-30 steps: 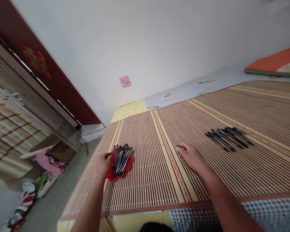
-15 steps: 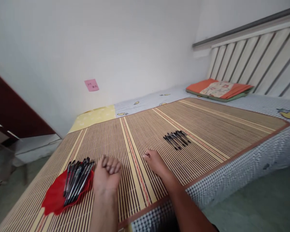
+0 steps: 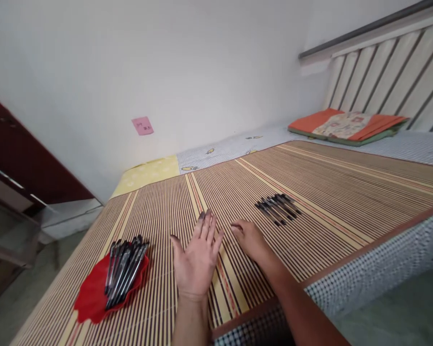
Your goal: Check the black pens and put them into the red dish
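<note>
My left hand [image 3: 197, 259] hovers palm up over the striped bamboo mat [image 3: 328, 182], fingers stretched out and holding nothing. To its left a red tray [image 3: 90, 300] carries several dark pens [image 3: 124, 269]. My right hand [image 3: 250, 239] rests on the mat just right of the left one, fingers loosely curled down against the mat, nothing seen in them. Farther right, beyond the right hand, a second bunch of several dark pens [image 3: 277, 207] lies loose on the mat.
The mat covers a bed with a checked sheet [image 3: 364, 283]. A folded orange cushion [image 3: 346, 126] lies near the slatted headboard [image 3: 386, 77]. A pink note [image 3: 143, 125] is stuck on the white wall. A dark red cabinet [image 3: 18, 158] stands at the left.
My left hand let go of the red tray, moved right as a fist, and has now opened palm up. The view swung right and the right hand stayed on the mat.
</note>
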Action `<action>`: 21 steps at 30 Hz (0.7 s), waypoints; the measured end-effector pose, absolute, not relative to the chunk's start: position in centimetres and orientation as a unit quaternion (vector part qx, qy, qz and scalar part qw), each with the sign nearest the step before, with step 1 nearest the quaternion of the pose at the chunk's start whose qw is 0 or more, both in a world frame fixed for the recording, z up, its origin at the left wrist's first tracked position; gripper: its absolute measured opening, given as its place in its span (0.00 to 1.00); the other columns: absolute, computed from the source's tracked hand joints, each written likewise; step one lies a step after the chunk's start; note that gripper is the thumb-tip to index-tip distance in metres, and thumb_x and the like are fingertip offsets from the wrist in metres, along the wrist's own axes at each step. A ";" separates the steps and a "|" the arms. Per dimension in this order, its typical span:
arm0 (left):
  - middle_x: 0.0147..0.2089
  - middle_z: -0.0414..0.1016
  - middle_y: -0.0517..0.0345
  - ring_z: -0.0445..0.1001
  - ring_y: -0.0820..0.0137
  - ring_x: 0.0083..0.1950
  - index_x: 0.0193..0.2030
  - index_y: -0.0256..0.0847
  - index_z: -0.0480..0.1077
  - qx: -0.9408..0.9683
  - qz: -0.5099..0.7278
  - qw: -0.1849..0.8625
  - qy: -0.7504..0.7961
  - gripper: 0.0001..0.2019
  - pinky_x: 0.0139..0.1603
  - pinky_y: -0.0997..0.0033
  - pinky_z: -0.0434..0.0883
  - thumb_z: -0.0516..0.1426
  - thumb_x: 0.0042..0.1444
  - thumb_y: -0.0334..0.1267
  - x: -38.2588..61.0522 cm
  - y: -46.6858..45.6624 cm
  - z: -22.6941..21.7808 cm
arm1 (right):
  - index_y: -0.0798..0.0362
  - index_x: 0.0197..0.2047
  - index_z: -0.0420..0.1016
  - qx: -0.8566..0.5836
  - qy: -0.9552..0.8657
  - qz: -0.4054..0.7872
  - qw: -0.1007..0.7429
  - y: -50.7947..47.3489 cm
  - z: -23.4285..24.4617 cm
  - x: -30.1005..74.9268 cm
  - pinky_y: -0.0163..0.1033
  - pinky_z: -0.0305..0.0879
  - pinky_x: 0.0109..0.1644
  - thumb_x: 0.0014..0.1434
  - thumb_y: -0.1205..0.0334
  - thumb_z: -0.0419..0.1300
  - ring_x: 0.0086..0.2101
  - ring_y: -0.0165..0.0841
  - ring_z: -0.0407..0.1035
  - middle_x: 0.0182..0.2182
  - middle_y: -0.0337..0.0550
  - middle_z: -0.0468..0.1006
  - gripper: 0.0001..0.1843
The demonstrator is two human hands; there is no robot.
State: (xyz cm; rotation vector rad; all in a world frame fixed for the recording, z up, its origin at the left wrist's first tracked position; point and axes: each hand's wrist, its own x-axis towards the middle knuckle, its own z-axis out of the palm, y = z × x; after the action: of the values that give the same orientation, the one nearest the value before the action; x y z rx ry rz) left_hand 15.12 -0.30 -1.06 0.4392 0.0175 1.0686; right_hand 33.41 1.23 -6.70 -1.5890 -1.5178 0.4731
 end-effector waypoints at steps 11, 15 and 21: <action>0.73 0.58 0.46 0.53 0.57 0.74 0.74 0.44 0.53 0.217 0.550 0.798 0.114 0.42 0.68 0.55 0.61 0.43 0.60 0.68 14.1 -0.5 0.0 | 0.58 0.47 0.79 -0.586 -0.532 0.349 0.502 2.1 -6.6 34.0 0.40 0.72 0.39 0.65 0.60 0.53 0.35 0.36 0.78 0.36 0.51 0.84 0.16; 0.72 0.59 0.44 0.53 0.57 0.74 0.74 0.42 0.53 0.211 0.568 0.785 0.128 0.44 0.67 0.56 0.62 0.45 0.59 0.69 13.9 -0.5 0.2 | 0.56 0.48 0.78 -0.480 -0.423 0.509 0.577 1.5 -5.4 33.8 0.42 0.75 0.42 0.65 0.45 0.54 0.40 0.39 0.78 0.42 0.55 0.83 0.24; 0.69 0.63 0.35 0.60 0.51 0.70 0.70 0.35 0.58 0.179 0.575 0.784 0.151 0.40 0.64 0.53 0.66 0.46 0.62 0.65 13.6 0.3 -0.9 | 0.56 0.52 0.73 -0.432 -0.370 0.531 0.628 1.1 -4.2 35.2 0.47 0.74 0.51 0.66 0.35 0.41 0.50 0.43 0.76 0.48 0.61 0.80 0.36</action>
State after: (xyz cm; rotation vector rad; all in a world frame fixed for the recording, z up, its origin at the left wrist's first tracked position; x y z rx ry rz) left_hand 13.63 0.34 -0.88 0.3861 0.3247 1.2401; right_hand 35.19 1.11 -4.22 -0.9892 -0.8479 1.2177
